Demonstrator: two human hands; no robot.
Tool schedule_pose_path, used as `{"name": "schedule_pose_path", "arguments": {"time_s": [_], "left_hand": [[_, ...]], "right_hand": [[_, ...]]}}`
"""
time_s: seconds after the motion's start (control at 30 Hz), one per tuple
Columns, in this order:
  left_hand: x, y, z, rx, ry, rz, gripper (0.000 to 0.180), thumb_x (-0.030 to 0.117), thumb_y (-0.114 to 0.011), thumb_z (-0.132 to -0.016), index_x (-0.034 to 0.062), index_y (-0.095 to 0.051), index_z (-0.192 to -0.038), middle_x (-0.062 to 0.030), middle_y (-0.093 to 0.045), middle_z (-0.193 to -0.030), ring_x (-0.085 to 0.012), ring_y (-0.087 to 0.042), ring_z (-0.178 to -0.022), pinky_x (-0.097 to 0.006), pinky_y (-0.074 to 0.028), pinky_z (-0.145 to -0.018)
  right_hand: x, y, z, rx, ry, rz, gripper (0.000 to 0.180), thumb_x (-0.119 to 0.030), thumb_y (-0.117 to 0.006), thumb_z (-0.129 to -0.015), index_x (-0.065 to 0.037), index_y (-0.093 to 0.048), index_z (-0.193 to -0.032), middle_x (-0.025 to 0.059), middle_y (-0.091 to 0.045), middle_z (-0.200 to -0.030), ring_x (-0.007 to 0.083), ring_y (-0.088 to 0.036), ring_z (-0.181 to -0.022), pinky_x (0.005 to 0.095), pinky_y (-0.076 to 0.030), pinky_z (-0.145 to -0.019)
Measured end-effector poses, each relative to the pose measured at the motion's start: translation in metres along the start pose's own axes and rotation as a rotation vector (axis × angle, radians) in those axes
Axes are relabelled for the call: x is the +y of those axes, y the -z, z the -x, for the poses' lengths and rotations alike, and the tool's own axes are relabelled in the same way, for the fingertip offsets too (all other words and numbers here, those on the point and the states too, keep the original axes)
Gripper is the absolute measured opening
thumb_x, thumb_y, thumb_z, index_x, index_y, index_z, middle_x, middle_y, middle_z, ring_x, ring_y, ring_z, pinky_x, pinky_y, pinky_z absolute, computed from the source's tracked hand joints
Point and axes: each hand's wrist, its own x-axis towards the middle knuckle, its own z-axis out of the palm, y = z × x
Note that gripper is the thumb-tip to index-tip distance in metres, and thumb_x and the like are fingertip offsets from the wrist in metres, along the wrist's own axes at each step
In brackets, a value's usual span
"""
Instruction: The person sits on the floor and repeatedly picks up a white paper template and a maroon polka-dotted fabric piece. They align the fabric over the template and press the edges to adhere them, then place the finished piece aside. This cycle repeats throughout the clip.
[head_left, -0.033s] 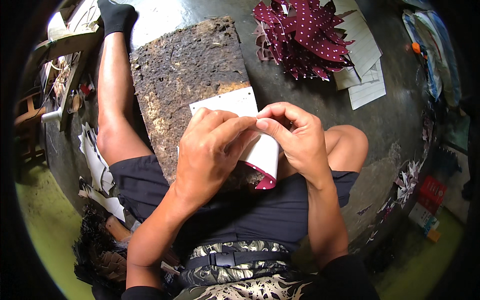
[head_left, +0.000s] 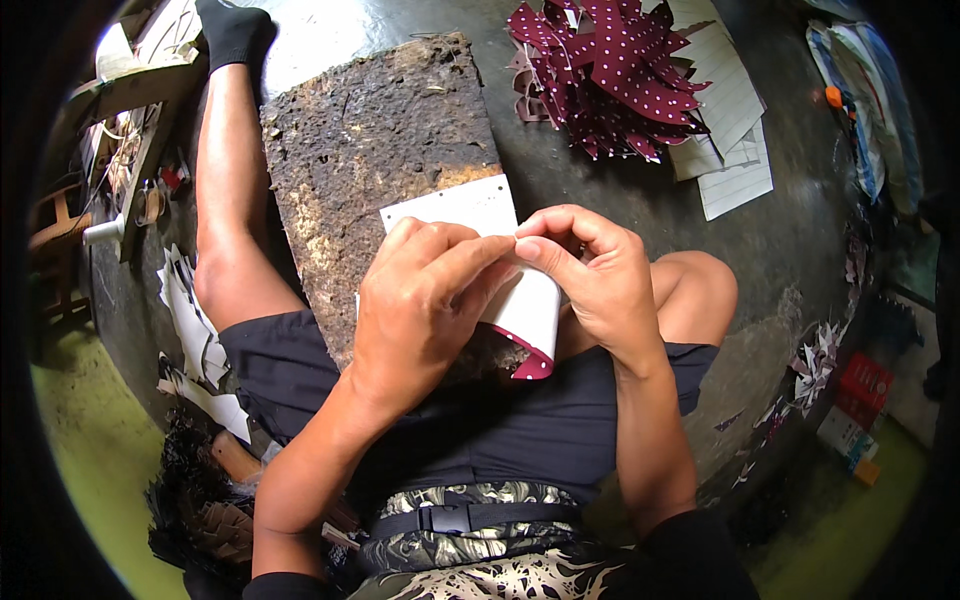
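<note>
At the centre of the frame the left hand (head_left: pixel 415 290) and right hand (head_left: pixel 600 275) meet, fingertips pinched narrow on a curled white piece (head_left: pixel 532 305) with dotted maroon on its turned lower edge. Behind them, upper centre, stretches a rough brown board (head_left: pixel 375 130); at upper right sit dotted maroon strips (head_left: pixel 625 75) beside pale lined sheets (head_left: pixel 738 185)

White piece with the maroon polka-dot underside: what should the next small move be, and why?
I'd probably slide the right hand slightly down the edge of the white piece, leaving the left hand pinching. Both hands' fingertips meet at one spot on that edge, while the lower corner hangs curled and unsupported.
</note>
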Motion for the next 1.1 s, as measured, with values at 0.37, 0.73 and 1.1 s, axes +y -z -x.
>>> {"name": "schedule_pose_path", "arguments": {"time_s": [0.37, 0.73, 1.1], "left_hand": [[-0.002, -0.003, 0.004, 0.016, -0.122, -0.069, 0.028, 0.010, -0.095, -0.087, 0.0122, -0.089, -0.115, -0.0033, -0.073, -0.099, -0.0240, -0.067, -0.085, -0.039, -0.057, -0.076], [-0.001, -0.002, 0.002, -0.008, -0.154, -0.095, 0.030, 0.010, -0.094, -0.090, 0.0098, -0.086, -0.118, -0.0038, -0.071, -0.101, -0.0238, -0.064, -0.085, -0.040, -0.056, -0.076], [-0.004, 0.000, 0.004, -0.015, -0.149, -0.082, 0.033, 0.009, -0.095, -0.088, 0.0109, -0.087, -0.119, -0.0026, -0.072, -0.101, -0.0232, -0.065, -0.085, -0.039, -0.055, -0.075]], "right_hand": [[0.004, -0.009, -0.001, 0.067, -0.015, 0.066, 0.024, -0.021, -0.077, -0.115, 0.002, -0.077, -0.109, -0.0065, -0.067, -0.086, 0.0005, -0.055, -0.077, 0.0229, -0.048, -0.064], [0.007, -0.013, 0.002, 0.122, -0.007, 0.215, 0.030, -0.028, -0.067, -0.120, 0.001, -0.070, -0.113, 0.0120, -0.068, -0.080, 0.0142, -0.062, -0.073, 0.0379, -0.054, -0.069], [0.004, -0.010, -0.002, 0.014, 0.060, 0.330, 0.028, -0.025, -0.061, -0.123, 0.001, -0.063, -0.113, 0.0088, -0.065, -0.090, 0.0180, -0.061, -0.083, 0.0354, -0.053, -0.077]]}}
